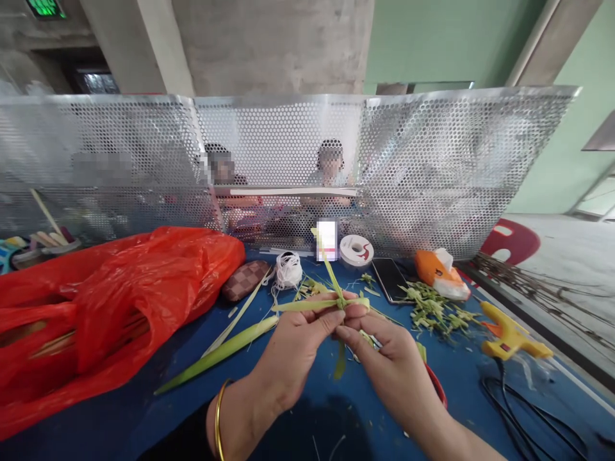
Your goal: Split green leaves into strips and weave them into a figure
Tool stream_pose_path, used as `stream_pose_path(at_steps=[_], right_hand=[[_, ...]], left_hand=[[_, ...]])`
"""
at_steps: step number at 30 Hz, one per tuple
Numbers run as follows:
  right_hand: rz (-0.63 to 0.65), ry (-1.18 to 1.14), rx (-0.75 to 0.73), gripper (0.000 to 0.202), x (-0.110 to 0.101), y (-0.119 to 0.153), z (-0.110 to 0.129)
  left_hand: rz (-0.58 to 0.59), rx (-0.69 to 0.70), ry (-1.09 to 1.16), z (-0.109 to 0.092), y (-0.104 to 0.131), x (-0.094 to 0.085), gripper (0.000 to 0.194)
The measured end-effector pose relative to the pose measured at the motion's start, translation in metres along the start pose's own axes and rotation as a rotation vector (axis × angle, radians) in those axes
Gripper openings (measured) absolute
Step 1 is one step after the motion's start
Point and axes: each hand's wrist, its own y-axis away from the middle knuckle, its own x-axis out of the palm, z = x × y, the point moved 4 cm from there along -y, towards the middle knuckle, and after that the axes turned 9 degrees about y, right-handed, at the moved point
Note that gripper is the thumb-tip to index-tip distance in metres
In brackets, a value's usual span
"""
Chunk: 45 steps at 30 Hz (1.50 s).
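Both hands meet over the middle of the blue table, pinching crossed green leaf strips [332,275]. My left hand [295,346] has its thumb and fingers closed on the crossing point; a gold bangle [220,416] circles that wrist. From the other side my right hand [387,349] is closed on the strips too, thumb and forefinger together near the knot. One strip points up and away, one sticks out to the left, and a short end hangs below. A long green leaf [218,355] lies on the table left of my left hand.
A red plastic bag [110,314] covers the left side. Behind my hands are a brown checked pouch [246,280], white string [289,270], a ribbon spool [356,250] and a phone [391,280]. Leaf scraps [439,307], tissues [441,274] and a yellow glue gun [512,333] lie right.
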Motion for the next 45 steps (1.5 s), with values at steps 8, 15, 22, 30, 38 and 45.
stream_pose_path(at_steps=[8,15,22,30,38,45], right_hand=[[0.046,0.02,-0.044,0.033,0.0,0.004,0.001],[0.057,0.058,-0.142,0.034,-0.001,0.004,0.009],[0.044,0.202,-0.111,0.032,0.009,0.014,0.005],[-0.019,0.287,-0.199,0.03,0.014,0.022,0.009],[-0.022,0.371,-0.232,0.03,0.011,0.024,0.016],[-0.319,0.337,-0.227,0.014,-0.05,0.002,0.021]], left_hand=[[-0.002,0.01,-0.017,0.003,-0.006,-0.006,0.021],[-0.082,0.016,0.017,0.003,-0.005,-0.006,0.022],[-0.234,0.082,0.042,0.009,0.0,-0.004,0.022],[-0.358,0.051,0.089,0.018,0.005,-0.007,0.024],[-0.265,0.017,0.053,0.012,0.002,-0.002,0.021],[-0.008,-0.09,0.127,-0.005,-0.003,-0.005,0.018]])
